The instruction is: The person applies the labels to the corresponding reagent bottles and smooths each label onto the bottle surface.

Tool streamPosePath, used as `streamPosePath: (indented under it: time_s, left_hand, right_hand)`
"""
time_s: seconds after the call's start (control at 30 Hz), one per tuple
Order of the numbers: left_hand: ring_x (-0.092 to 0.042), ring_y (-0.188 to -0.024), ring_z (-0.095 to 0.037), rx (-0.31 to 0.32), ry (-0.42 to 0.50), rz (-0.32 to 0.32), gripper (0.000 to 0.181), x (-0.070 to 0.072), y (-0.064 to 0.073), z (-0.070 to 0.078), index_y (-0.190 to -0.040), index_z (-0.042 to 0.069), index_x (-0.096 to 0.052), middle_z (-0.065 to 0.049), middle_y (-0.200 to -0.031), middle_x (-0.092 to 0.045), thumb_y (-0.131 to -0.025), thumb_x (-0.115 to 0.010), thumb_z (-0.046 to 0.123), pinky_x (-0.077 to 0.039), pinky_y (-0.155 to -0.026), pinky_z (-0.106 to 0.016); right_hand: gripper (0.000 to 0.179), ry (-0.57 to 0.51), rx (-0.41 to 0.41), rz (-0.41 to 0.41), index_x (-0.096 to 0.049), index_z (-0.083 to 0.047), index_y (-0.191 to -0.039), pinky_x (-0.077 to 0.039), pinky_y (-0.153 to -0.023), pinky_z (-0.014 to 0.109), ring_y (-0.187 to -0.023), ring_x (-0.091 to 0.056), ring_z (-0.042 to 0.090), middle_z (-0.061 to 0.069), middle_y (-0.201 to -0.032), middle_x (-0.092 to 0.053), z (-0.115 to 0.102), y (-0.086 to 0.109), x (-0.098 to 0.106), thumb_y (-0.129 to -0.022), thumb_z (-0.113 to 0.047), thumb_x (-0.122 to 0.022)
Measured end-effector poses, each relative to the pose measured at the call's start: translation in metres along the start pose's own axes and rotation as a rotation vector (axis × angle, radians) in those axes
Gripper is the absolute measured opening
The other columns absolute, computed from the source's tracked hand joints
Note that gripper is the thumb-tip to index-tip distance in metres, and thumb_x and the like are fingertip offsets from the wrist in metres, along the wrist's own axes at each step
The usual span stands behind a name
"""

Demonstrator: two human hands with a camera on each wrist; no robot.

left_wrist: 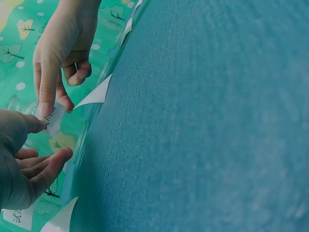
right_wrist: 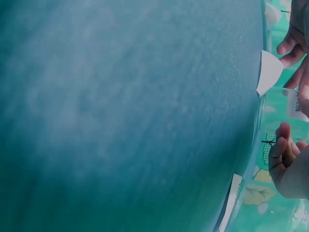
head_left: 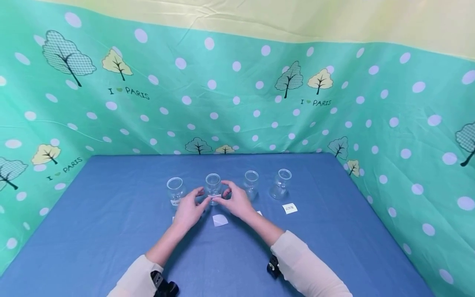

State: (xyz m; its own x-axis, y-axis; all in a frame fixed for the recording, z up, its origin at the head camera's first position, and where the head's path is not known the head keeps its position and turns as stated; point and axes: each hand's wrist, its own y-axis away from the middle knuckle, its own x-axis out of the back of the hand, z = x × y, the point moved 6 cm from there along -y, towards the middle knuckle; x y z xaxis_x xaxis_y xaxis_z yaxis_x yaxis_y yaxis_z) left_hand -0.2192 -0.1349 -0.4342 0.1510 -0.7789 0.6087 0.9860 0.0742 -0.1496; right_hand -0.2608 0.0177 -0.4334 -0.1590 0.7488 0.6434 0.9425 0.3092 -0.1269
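Both hands (head_left: 187,209) (head_left: 238,201) touch a label (left_wrist: 56,121) on a jar (head_left: 213,185)

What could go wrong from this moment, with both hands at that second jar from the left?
The paper label at the curved front of the second jar could crease or end up crooked.

That jar stands between the left hand and right hand, so uneven pressure might slide or tip it.

The left hand also appears close to the leftmost jar, which bears a label, so a sideways move might knock it.
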Motion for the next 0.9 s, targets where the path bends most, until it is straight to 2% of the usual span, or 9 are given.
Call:
streamPosePath:
  time_s: [0.2, 0.33, 0.43, 0.57, 0.7, 0.9]
  left_hand:
    - [-0.066, -0.066, -0.016, -0.022, -0.009, 0.014, 0.049, 0.002, 0.000, 0.001, -0.126, 0.000, -0.055, -0.018, -0.115, -0.065, -0.087, -0.066, 0.028, -0.050, -0.055, -0.025]
    - [-0.067, -0.068, -0.018, -0.029, -0.012, 0.021, 0.048, 0.002, 0.000, 0.001, -0.124, 0.000, -0.056, -0.018, -0.114, -0.066, -0.087, -0.066, 0.028, -0.051, -0.057, -0.026]
    - [-0.067, -0.069, -0.019, -0.031, -0.017, 0.019, 0.047, 0.002, 0.000, 0.000, -0.124, 0.000, -0.056, -0.018, -0.114, -0.066, -0.087, -0.066, 0.028, -0.051, -0.058, -0.027]
    - [-0.067, -0.071, -0.019, -0.014, -0.012, 0.006, 0.048, 0.001, 0.000, -0.001, -0.125, 0.000, -0.055, -0.018, -0.116, -0.065, -0.088, -0.066, 0.028, -0.051, -0.058, -0.026]
    - [-0.067, -0.069, -0.017, 0.009, 0.004, -0.014, 0.055, 0.000, -0.001, -0.003, -0.130, 0.000, -0.051, -0.019, -0.120, -0.063, -0.087, -0.066, 0.031, -0.051, -0.056, -0.025]
    - [-0.067, -0.070, -0.016, 0.020, -0.006, -0.019, 0.063, -0.001, -0.003, -0.003, -0.133, 0.002, -0.049, -0.017, -0.123, -0.062, -0.085, -0.067, 0.039, -0.051, -0.057, -0.025]
  right_hand:
    - [0.059, 0.002, 0.019, -0.010, -0.053, -0.010, -0.129, -0.044, -0.053, 0.020, -0.061, -0.052, 0.007, 0.006, -0.091, -0.065, 0.000, -0.002, 0.002, -0.080, -0.036, -0.072]
    - [0.056, -0.009, 0.017, -0.048, -0.054, -0.015, -0.131, -0.045, -0.050, 0.022, -0.056, -0.051, 0.008, 0.004, -0.095, -0.067, 0.004, -0.003, 0.003, -0.082, -0.038, -0.069]
    - [0.055, -0.055, -0.006, -0.098, -0.051, -0.017, -0.134, -0.046, -0.047, 0.025, -0.050, -0.055, 0.014, 0.005, -0.103, -0.067, 0.008, -0.003, 0.002, -0.085, -0.037, -0.066]
    - [0.051, -0.110, -0.030, -0.139, -0.048, -0.020, -0.137, -0.048, -0.048, 0.027, -0.054, -0.062, 0.023, 0.007, -0.112, -0.067, 0.010, -0.002, 0.003, -0.089, -0.033, -0.062]
    - [0.051, -0.112, -0.022, -0.139, -0.047, -0.018, -0.138, -0.050, -0.048, 0.028, -0.055, -0.063, 0.025, 0.010, -0.115, -0.066, 0.010, -0.001, 0.003, -0.090, -0.028, -0.062]
    - [0.063, -0.068, -0.015, -0.121, -0.045, -0.016, -0.139, -0.049, -0.048, 0.027, -0.052, -0.063, 0.020, 0.012, -0.118, -0.065, 0.008, -0.002, 0.001, -0.084, -0.036, -0.069]
